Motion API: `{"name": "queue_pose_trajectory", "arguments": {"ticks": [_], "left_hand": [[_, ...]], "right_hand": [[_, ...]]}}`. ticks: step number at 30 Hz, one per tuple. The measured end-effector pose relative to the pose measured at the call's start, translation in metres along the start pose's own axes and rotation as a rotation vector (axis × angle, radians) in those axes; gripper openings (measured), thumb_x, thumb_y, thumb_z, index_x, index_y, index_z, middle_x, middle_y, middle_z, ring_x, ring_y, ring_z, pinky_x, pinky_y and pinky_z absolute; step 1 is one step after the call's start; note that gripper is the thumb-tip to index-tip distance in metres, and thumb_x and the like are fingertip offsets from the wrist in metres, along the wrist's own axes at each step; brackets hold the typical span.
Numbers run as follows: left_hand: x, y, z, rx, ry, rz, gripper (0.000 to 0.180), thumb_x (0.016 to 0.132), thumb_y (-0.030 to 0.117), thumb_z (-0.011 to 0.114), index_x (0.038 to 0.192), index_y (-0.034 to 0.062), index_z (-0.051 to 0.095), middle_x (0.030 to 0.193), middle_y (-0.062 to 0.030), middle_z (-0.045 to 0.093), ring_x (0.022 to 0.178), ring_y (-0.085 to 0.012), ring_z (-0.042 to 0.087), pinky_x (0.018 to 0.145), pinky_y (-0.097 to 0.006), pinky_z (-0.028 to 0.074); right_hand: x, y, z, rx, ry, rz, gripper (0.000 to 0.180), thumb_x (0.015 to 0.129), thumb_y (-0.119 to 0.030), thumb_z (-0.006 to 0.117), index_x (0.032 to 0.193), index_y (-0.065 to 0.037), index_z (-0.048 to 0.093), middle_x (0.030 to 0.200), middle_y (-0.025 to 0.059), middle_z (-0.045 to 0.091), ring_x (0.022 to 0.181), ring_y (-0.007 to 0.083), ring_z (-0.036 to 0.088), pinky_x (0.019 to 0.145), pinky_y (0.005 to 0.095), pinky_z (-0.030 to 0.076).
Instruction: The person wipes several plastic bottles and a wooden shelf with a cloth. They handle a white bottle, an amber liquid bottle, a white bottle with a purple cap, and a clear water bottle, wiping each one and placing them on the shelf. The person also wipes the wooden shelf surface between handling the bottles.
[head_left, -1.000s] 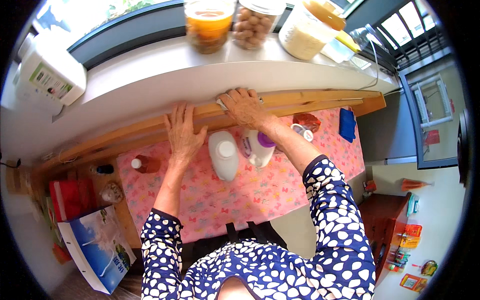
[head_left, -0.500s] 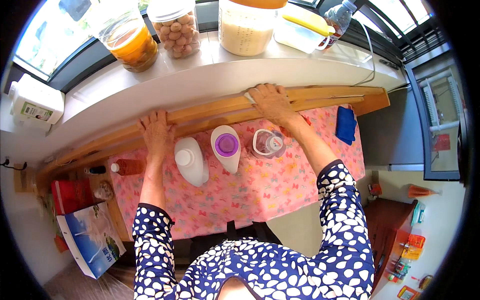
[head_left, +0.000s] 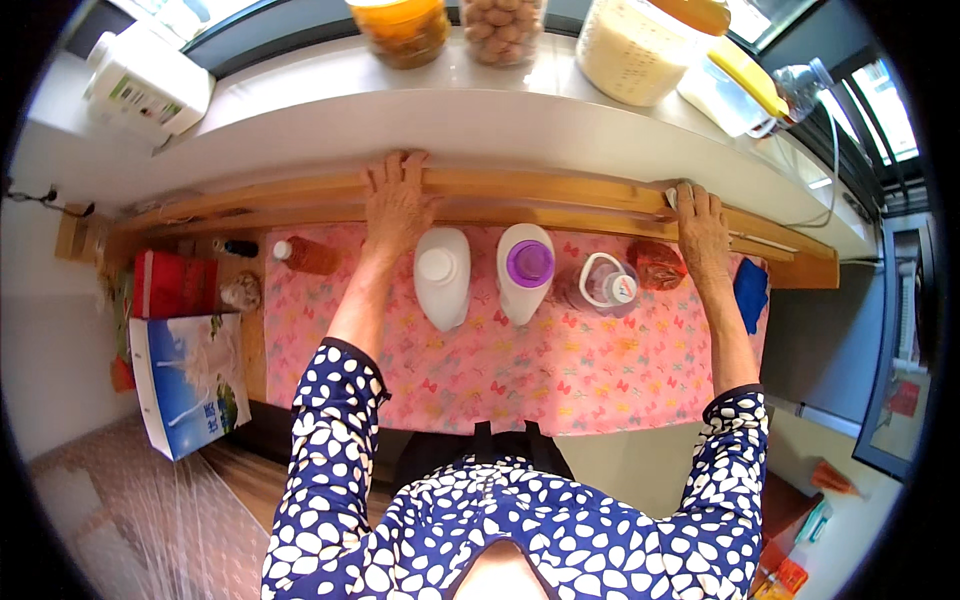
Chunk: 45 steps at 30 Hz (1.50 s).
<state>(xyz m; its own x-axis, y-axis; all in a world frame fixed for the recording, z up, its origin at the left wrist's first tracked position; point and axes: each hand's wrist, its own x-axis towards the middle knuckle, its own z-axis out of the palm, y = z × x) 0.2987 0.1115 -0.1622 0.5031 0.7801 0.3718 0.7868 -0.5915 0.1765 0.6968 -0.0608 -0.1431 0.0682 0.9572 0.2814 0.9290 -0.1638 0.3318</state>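
My left hand [head_left: 398, 200] lies on the wooden rail [head_left: 560, 184] along the bed's far edge, its fingers stretched out and nothing in them. Farther right on that rail, my right hand [head_left: 703, 225] presses down with bent fingers. A small white wad [head_left: 672, 199], cloth or paper, pokes out beside its thumb; the rest is hidden under the fingers. Between my arms, on a pink bow-patterned cloth [head_left: 480, 385], stand a white bottle [head_left: 445, 290], a white bottle with a purple cap [head_left: 521, 295], a clear handled bottle [head_left: 605, 290] and a dark red package [head_left: 655, 265].
An orange-red bottle [head_left: 310, 257] lies at the cloth's left, a blue folded cloth [head_left: 750, 295] at its right. A blue-and-white carton [head_left: 190, 380] and red box [head_left: 175, 283] sit at left. Jars, including one of brown nuts [head_left: 503, 35], line the sill [head_left: 340, 85] above.
The view has shifted. My right hand has slid right along the rail, past the clear bottle, with the white wad. My left hand has moved right, closer to the white bottle.
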Motion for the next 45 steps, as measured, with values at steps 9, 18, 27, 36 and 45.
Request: {"name": "queue_pose_trajectory", "arguments": {"ticks": [9, 18, 27, 36, 45], "left_hand": [[-0.125, 0.031, 0.016, -0.607, 0.172, -0.464, 0.080, 0.065, 0.022, 0.078, 0.131, 0.0028, 0.036, 0.123, -0.0207, 0.041, 0.115, -0.0374, 0.039, 0.098, -0.047, 0.032], [-0.135, 0.065, 0.051, -0.588, -0.039, -0.855, 0.094, 0.056, 0.020, 0.081, 0.133, 0.0044, 0.029, 0.125, -0.0204, 0.044, 0.118, -0.0370, 0.043, 0.094, -0.047, 0.039], [-0.139, 0.055, 0.048, -0.663, -0.055, -0.857, 0.090, 0.055, 0.025, 0.082, 0.131, 0.0064, 0.037, 0.120, -0.0177, 0.052, 0.113, -0.0358, 0.051, 0.092, -0.044, 0.043], [-0.175, 0.059, -0.004, -0.798, -0.132, -0.607, 0.082, 0.057, 0.025, 0.084, 0.128, 0.0099, 0.046, 0.119, -0.0167, 0.056, 0.110, -0.0352, 0.054, 0.088, -0.042, 0.045], [-0.225, 0.058, -0.020, -0.885, -0.297, -0.582, 0.081, 0.057, 0.016, 0.080, 0.129, 0.0056, 0.044, 0.117, -0.0167, 0.056, 0.111, -0.0341, 0.053, 0.093, -0.041, 0.042]], "right_hand": [[0.045, -0.114, -0.059, 0.506, 0.069, -0.147, 0.036, 0.079, 0.002, 0.052, 0.114, -0.001, 0.055, 0.112, 0.0176, 0.054, 0.098, 0.0353, 0.052, 0.084, 0.0441, 0.045], [-0.052, -0.199, -0.105, 1.440, -0.281, 0.095, 0.032, 0.082, -0.001, 0.050, 0.113, 0.002, 0.055, 0.098, 0.0194, 0.060, 0.091, 0.0321, 0.060, 0.083, 0.0372, 0.047], [-0.087, -0.281, -0.063, 1.628, -0.487, 0.438, 0.026, 0.090, -0.012, 0.044, 0.112, -0.001, 0.053, 0.091, 0.0130, 0.058, 0.083, 0.0211, 0.057, 0.076, 0.0323, 0.045], [-0.054, -0.294, -0.054, 1.708, -0.314, 0.380, 0.033, 0.090, -0.014, 0.050, 0.120, 0.000, 0.052, 0.110, 0.0150, 0.056, 0.106, 0.0261, 0.049, 0.093, 0.0350, 0.039], [-0.080, -0.315, -0.034, 1.457, -0.427, -0.088, 0.035, 0.089, -0.020, 0.049, 0.119, -0.005, 0.059, 0.121, 0.0135, 0.055, 0.110, 0.0332, 0.045, 0.098, 0.0413, 0.031]]}}
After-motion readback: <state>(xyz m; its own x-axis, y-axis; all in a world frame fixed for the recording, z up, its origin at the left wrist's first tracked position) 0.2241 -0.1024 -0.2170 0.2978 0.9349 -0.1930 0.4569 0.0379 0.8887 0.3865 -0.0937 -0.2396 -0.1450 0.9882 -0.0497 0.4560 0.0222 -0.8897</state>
